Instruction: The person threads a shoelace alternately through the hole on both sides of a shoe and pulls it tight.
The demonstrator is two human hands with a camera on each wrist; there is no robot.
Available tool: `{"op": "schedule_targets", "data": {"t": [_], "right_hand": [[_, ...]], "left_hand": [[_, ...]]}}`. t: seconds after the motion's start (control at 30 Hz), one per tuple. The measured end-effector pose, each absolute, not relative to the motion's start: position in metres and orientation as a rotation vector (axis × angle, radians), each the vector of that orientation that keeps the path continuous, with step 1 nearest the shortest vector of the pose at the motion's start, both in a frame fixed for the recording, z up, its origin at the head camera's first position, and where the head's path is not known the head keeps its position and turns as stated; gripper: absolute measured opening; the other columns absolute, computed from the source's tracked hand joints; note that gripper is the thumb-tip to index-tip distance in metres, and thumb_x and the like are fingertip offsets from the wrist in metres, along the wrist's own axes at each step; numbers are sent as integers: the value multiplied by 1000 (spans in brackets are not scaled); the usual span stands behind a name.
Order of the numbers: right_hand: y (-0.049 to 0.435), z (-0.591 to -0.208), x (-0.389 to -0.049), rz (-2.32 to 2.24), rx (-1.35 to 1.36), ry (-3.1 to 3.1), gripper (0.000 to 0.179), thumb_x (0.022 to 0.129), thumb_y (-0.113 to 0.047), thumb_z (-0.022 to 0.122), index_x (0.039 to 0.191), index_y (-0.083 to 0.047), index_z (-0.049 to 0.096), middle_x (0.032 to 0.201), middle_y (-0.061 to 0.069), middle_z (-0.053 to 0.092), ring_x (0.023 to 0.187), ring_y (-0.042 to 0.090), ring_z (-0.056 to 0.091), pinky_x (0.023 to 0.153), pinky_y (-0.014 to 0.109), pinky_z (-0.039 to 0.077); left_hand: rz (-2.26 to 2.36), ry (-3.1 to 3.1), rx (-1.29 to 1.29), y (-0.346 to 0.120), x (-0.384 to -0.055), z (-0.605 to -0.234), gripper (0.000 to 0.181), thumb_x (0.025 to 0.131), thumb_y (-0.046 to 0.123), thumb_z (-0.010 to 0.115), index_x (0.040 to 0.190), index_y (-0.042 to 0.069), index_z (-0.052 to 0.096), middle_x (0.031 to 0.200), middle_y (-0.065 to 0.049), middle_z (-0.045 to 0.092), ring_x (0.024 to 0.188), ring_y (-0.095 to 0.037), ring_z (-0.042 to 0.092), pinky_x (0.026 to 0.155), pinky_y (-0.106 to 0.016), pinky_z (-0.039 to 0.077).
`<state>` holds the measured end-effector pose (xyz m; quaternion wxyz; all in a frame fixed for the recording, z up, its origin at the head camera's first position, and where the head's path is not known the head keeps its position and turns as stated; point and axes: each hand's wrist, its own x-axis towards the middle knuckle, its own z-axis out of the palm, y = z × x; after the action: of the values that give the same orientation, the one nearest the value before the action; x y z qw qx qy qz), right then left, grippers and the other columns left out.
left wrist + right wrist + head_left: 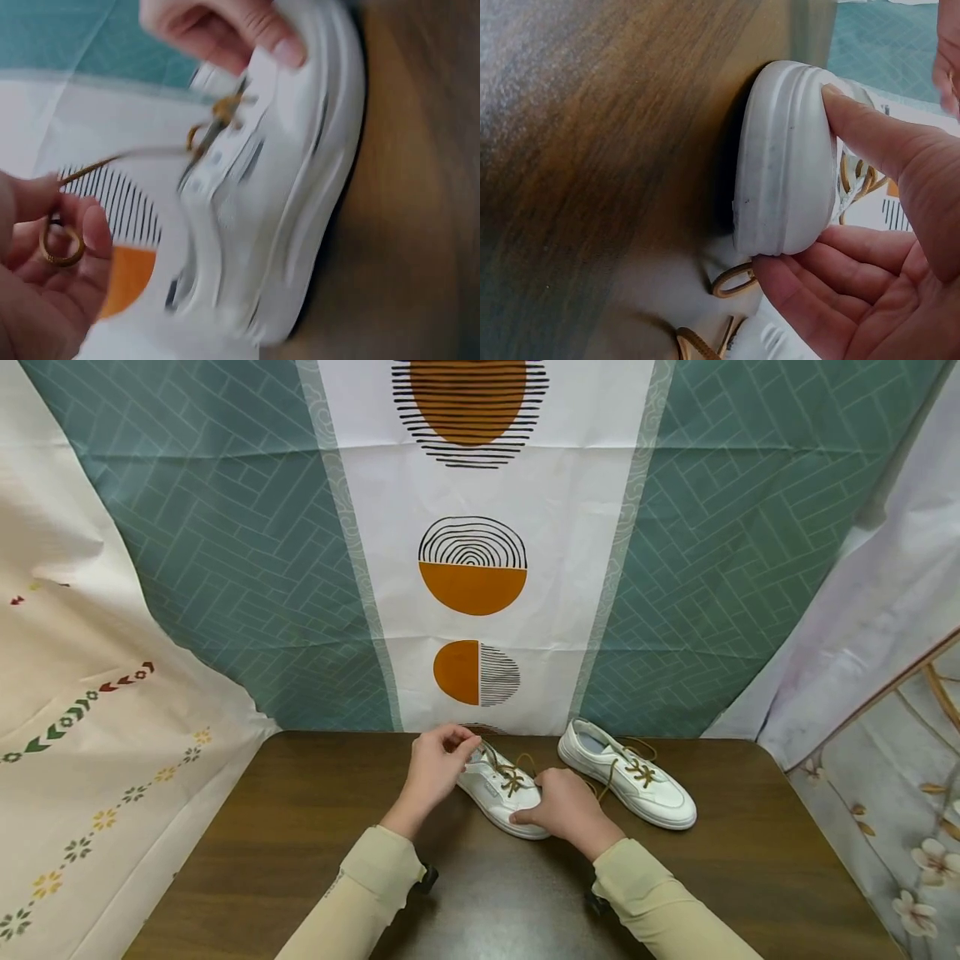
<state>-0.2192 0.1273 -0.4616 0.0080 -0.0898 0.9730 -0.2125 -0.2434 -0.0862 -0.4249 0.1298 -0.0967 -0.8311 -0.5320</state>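
A white sneaker [495, 797] with a brown lace [161, 151] stands on the table, its toe pointing right and toward me. My left hand [438, 768] is raised over the heel end and pinches one lace, which runs taut to the eyelets in the left wrist view; a loop of it hangs by the fingers. My right hand [566, 806] grips the toe [787, 165], with the thumb on one side and fingers on the other. To the right lies a second white sneaker [630, 777], its brown lace [640, 771] threaded at the front with loose ends.
The brown wooden table [315, 827] ends at a hanging cloth [262, 568] with green and white panels right behind the shoes. A cream embroidered cloth [97, 710] hangs at the left, and a floral cloth [885, 793] at the right.
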Motion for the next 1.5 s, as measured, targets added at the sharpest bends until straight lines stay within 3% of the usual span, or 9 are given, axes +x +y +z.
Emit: {"op": "schedule_targets", "data": {"t": [0.27, 0.5, 0.7, 0.97, 1.07, 1.2, 1.33, 1.43, 1.5], "right_hand": [[130, -459, -220, -633, -270, 3078, 63, 52, -61, 82, 87, -10, 70, 74, -3, 65, 66, 14, 56, 61, 35, 46], [128, -458, -220, -629, -298, 3084, 69, 52, -61, 81, 95, -8, 71, 87, 1, 70, 78, 19, 63, 69, 37, 50], [127, -460, -222, -636, -308, 3084, 69, 52, -63, 80, 95, -10, 71, 85, 0, 69, 76, 16, 62, 69, 36, 49], [127, -461, -220, -640, -319, 3081, 68, 52, -64, 80, 92, -10, 70, 81, -2, 68, 72, 15, 60, 66, 35, 49], [127, -461, -218, -664, -357, 3039, 57, 54, -64, 79, 79, -14, 67, 66, -8, 59, 61, 10, 52, 56, 31, 44], [131, -459, -220, -766, -387, 2968, 41, 66, -59, 74, 67, -20, 63, 56, -11, 53, 51, 7, 46, 49, 27, 39], [134, -454, -229, -826, -217, 2988, 35, 79, -50, 68, 91, -17, 67, 63, -5, 59, 56, 13, 53, 53, 31, 43], [134, -455, -238, -787, -155, 2991, 54, 81, -47, 66, 122, -13, 58, 89, 2, 67, 79, 19, 63, 68, 37, 49], [135, -458, -243, -817, -192, 2912, 56, 84, -43, 65, 128, -11, 54, 93, 7, 69, 81, 23, 66, 68, 40, 51]], "left_hand": [[-1387, -2591, -140, -116, -246, -427, 31, 87, 41, 63, 72, 16, 70, 55, -1, 48, 51, -17, 41, 46, -27, 32], [-1043, -2739, 113, -122, -245, -429, 53, 91, 61, 40, 61, 26, 67, 54, 6, 55, 56, -17, 50, 56, -33, 35], [-786, -2708, 143, -124, -247, -431, 66, 92, 66, 25, 51, 24, 54, 48, 5, 51, 61, -20, 57, 73, -41, 36], [-996, -2674, 32, -120, -251, -437, 34, 93, 40, 52, 71, 18, 66, 59, 3, 54, 58, -18, 50, 54, -31, 37], [-1071, -2687, -93, -110, -250, -443, 17, 90, 33, 59, 87, 20, 71, 70, 5, 61, 63, -14, 52, 56, -28, 41], [-1055, -2746, -266, -92, -246, -450, 18, 91, 32, 59, 101, 22, 70, 80, 6, 65, 68, -12, 55, 58, -27, 44], [-1024, -2822, -378, -79, -241, -454, 26, 94, 33, 55, 113, 19, 66, 91, 3, 67, 75, -11, 59, 63, -27, 47], [-1011, -2851, -364, -74, -241, -455, 28, 94, 33, 53, 115, 17, 64, 96, 1, 68, 81, -11, 61, 67, -29, 49], [-995, -2858, -350, -71, -241, -457, 27, 94, 34, 53, 111, 17, 65, 95, 2, 68, 81, -11, 61, 68, -30, 49]]}}
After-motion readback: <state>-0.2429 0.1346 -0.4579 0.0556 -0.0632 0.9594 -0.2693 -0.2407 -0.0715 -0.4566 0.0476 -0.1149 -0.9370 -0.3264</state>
